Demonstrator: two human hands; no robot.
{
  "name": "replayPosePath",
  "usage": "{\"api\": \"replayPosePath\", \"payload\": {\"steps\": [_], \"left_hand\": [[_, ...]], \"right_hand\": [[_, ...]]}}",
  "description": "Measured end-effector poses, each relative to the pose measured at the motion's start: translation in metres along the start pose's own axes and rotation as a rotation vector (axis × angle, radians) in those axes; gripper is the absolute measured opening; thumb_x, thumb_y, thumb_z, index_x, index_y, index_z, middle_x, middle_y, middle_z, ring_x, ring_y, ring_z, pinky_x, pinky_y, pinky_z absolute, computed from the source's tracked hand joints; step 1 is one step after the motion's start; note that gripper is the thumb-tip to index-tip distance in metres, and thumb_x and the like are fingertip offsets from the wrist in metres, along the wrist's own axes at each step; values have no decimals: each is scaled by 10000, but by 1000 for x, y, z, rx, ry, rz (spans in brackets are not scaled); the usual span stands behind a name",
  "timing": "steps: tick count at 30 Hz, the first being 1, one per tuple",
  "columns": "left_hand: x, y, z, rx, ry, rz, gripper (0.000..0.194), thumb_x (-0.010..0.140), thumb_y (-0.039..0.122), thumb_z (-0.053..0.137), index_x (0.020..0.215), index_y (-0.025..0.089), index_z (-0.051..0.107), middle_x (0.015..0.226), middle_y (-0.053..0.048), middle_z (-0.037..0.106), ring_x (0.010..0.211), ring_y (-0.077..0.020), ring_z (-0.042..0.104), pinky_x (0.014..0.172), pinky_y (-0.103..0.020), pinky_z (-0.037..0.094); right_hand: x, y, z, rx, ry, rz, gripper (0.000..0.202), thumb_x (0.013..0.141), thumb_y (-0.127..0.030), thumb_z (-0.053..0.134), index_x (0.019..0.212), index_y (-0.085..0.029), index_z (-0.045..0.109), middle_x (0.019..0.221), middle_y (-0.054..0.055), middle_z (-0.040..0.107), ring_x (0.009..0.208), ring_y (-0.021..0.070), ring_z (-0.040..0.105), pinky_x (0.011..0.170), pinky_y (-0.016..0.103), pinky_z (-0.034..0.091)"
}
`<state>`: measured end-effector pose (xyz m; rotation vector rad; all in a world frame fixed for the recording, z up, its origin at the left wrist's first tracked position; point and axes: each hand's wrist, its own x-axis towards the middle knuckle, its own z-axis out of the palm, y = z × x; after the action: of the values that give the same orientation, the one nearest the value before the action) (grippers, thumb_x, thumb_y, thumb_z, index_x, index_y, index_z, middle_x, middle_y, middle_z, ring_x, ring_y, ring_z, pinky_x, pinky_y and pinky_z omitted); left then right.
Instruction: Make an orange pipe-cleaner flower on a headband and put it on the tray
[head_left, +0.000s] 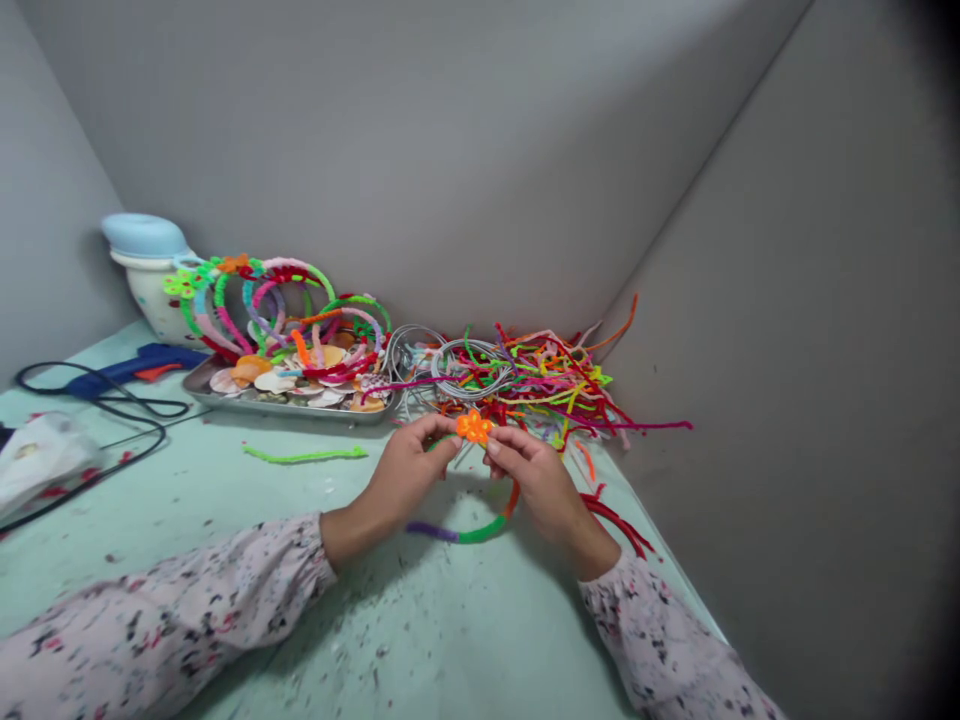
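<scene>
Between my two hands is an orange pipe-cleaner flower (474,427), held above the table. My left hand (416,455) pinches its left side, and a bit of green stem shows by those fingertips. On the right, my right hand (529,470) pinches the flower's other edge between thumb and fingers. Below them curves a headband wrapped in purple, green and orange pipe cleaner (480,535); its upper part is hidden behind my hands, so I cannot tell whether the flower is joined to it.
A metal tray (292,405) holds shells and colourful wrapped headbands. Right of it lie wire coils (472,368) and a heap of loose pipe cleaners (555,375). A blue glue gun (139,368), its black cord (161,430), a lidded container (154,285) and a green pipe cleaner (304,456) are leftward.
</scene>
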<state>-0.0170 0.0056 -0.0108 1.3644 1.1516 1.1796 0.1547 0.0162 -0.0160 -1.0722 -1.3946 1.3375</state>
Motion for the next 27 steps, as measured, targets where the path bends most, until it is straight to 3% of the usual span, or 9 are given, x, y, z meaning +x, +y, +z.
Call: {"api": "replayPosePath", "payload": {"steps": [10, 16, 19, 27], "left_hand": [[-4, -2, 3, 42, -21, 24, 232, 792, 308, 543, 941, 163, 646, 516, 48, 486, 477, -106, 405, 503, -221, 333], [-8, -1, 4, 110, -20, 46, 286, 819, 313, 525, 1035, 182, 660, 517, 41, 508, 475, -118, 416, 523, -233, 344], [-9, -2, 4, 128, -13, 60, 295, 824, 312, 523, 1055, 186, 658, 550, 32, 541, 495, -123, 442, 530, -234, 356], [-12, -2, 6, 133, 1, 128, 250, 819, 289, 541, 1010, 162, 640, 860, -30, 675, 681, -141, 564, 620, -235, 420]], "right_hand": [[-2, 7, 7, -55, 80, -51, 186, 774, -304, 606, 904, -187, 667, 623, -37, 506, 568, 115, 411, 557, 248, 334], [-1, 11, 9, -50, 83, -56, 221, 792, -325, 592, 952, -196, 671, 605, -35, 495, 624, 135, 468, 605, 253, 375], [-2, 12, 11, -55, 98, -84, 225, 782, -310, 599, 960, -194, 671, 693, -14, 571, 671, 140, 504, 634, 256, 396], [-5, 12, 15, -39, 108, -226, 188, 766, -304, 612, 910, -188, 647, 817, 6, 635, 725, 145, 557, 674, 256, 440]]}}
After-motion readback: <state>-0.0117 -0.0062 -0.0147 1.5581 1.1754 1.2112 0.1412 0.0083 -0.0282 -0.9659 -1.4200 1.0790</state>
